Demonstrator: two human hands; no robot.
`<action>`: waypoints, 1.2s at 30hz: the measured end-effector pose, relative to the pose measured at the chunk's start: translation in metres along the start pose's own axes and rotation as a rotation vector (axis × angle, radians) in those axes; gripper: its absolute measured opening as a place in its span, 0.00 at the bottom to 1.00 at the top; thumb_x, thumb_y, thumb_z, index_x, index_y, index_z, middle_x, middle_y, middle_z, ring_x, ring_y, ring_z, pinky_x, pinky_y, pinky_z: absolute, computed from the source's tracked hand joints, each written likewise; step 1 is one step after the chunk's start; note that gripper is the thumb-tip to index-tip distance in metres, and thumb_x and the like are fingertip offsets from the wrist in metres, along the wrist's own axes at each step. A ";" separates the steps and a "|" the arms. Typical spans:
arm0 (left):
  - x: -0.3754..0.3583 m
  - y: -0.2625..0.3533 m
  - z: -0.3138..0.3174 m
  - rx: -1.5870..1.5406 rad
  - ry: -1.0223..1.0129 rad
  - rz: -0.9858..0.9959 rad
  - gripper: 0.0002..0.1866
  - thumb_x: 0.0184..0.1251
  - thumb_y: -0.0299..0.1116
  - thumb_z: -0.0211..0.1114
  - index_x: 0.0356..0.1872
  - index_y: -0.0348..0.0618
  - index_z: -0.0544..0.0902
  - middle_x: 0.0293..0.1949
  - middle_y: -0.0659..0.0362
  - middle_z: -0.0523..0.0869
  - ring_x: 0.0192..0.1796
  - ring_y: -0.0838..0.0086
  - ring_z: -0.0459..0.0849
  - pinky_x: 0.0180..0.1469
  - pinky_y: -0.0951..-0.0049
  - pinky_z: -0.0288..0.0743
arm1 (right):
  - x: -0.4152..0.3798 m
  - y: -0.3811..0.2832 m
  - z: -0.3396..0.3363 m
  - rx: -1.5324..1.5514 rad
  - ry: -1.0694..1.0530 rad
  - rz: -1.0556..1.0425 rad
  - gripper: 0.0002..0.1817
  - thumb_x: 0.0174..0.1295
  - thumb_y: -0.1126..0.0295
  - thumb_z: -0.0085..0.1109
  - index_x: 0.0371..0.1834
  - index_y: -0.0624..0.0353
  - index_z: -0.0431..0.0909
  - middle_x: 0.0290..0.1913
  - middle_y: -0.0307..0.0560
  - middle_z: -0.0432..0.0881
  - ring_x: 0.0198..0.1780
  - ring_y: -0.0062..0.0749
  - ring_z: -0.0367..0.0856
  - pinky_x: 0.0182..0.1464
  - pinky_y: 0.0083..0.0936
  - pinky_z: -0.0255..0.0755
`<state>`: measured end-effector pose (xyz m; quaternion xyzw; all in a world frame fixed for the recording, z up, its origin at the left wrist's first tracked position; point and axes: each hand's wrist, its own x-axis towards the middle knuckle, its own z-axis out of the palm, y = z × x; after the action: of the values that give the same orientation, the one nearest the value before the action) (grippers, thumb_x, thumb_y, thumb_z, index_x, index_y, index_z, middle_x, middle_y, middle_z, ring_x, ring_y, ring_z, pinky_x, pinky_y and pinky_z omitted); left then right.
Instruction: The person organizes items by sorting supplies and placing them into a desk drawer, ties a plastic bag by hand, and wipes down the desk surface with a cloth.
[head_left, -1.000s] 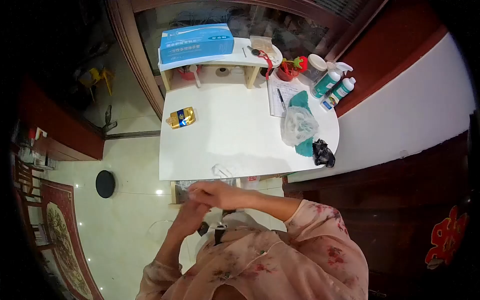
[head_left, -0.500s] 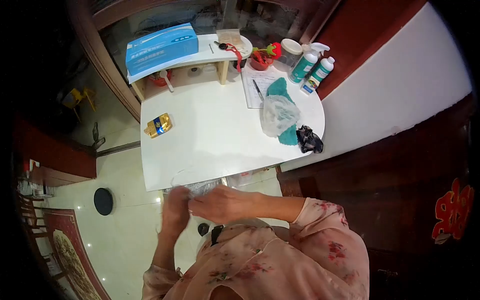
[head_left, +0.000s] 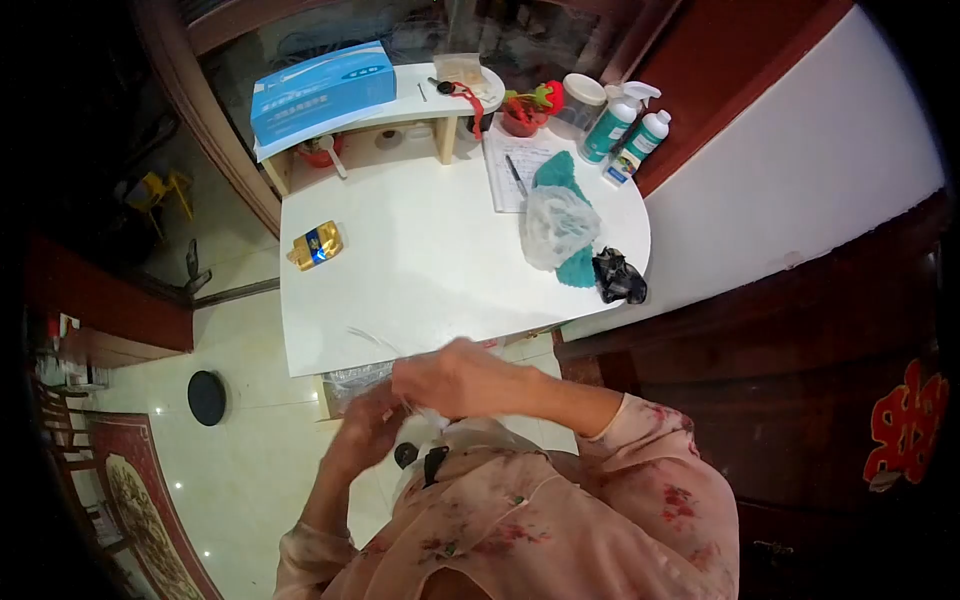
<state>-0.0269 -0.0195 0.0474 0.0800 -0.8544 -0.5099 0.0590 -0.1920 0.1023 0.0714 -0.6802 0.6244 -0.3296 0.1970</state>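
My left hand (head_left: pixel 368 428) and my right hand (head_left: pixel 452 381) meet just in front of the desk's near edge, fingers closed and pressed close together. Thin whitish strands (head_left: pixel 373 340) rise from around them over the white desk top (head_left: pixel 420 270). What the fingers pinch is too small and blurred to name. Beneath the hands, clear plastic (head_left: pixel 358 378) shows below the desk edge. A gold packet with a blue band (head_left: pixel 318 245) lies at the desk's left side, away from both hands.
A blue box (head_left: pixel 325 95) stands on the raised shelf. Toward the right are a notebook (head_left: pixel 505 180) with a pen, a teal cloth (head_left: pixel 575 270), a crumpled clear bag (head_left: pixel 558 228), a black bag (head_left: pixel 620 277) and bottles (head_left: pixel 610 130). A round black object (head_left: pixel 207 398) is on the floor.
My right hand has moved up and to the right, while my left hand has shifted lower and to the right. The thin strands now show more clearly above the desk.
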 end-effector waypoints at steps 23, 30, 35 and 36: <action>0.028 -0.017 0.008 -1.080 0.311 -0.391 0.07 0.64 0.17 0.59 0.41 0.38 0.78 0.36 0.57 0.84 0.41 0.74 0.84 0.47 0.74 0.78 | -0.023 0.032 -0.004 0.111 -0.259 0.448 0.17 0.70 0.55 0.45 0.44 0.56 0.78 0.30 0.54 0.81 0.33 0.50 0.79 0.39 0.37 0.72; 0.022 -0.042 0.007 -1.178 0.445 -0.300 0.06 0.66 0.19 0.59 0.42 0.37 0.78 0.36 0.56 0.85 0.41 0.73 0.84 0.48 0.74 0.78 | -0.070 0.164 -0.075 -0.688 0.675 0.753 0.23 0.61 0.65 0.59 0.58 0.61 0.72 0.50 0.61 0.79 0.49 0.55 0.81 0.50 0.45 0.76; 0.019 -0.051 0.008 -1.067 0.604 -0.327 0.06 0.65 0.24 0.63 0.41 0.40 0.78 0.35 0.59 0.83 0.38 0.73 0.82 0.43 0.74 0.77 | -0.081 0.200 -0.105 -0.661 0.692 0.691 0.16 0.59 0.70 0.61 0.50 0.65 0.77 0.44 0.58 0.81 0.44 0.54 0.81 0.45 0.42 0.75; 0.017 -0.053 0.008 -1.056 0.658 -0.324 0.06 0.65 0.26 0.64 0.41 0.41 0.77 0.35 0.60 0.83 0.37 0.73 0.82 0.41 0.74 0.76 | -0.064 0.180 -0.111 -0.558 0.820 0.621 0.15 0.59 0.70 0.62 0.48 0.65 0.78 0.42 0.56 0.81 0.41 0.50 0.81 0.43 0.39 0.75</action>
<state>-0.0408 -0.0409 -0.0029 0.3206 -0.4027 -0.8131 0.2719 -0.3982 0.1550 0.0144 -0.3082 0.8829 -0.3161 -0.1599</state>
